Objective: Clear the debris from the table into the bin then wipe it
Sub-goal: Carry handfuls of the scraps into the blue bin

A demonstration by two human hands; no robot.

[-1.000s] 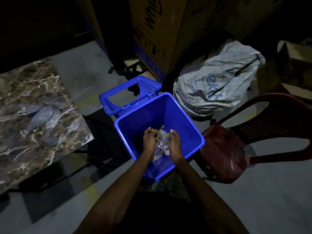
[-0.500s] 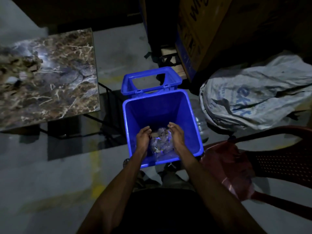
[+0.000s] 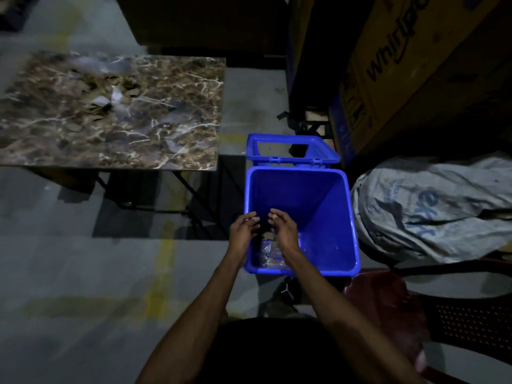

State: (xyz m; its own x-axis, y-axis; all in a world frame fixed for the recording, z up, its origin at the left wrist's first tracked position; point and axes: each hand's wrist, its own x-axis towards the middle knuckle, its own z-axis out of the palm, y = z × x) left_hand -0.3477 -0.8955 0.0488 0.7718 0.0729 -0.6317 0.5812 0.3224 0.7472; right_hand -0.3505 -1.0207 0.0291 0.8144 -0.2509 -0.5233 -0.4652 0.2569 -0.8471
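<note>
Left hand (image 3: 243, 231), right hand (image 3: 285, 231): fingers loosely spread, empty, over bin (image 3: 327, 200). Scraps (image 3: 270, 252) inside. Advice: shake off crumbs low; litter (image 3: 110, 99) remains on surface (image 3: 171, 134), far left.

Dim, grainy view, weak light falling from above, table (image 3: 166, 106) casting a hard dark shadow on the floor (image 3: 69, 259), upper corners near black, left edge smeared, wide-angle bending at borders
</note>
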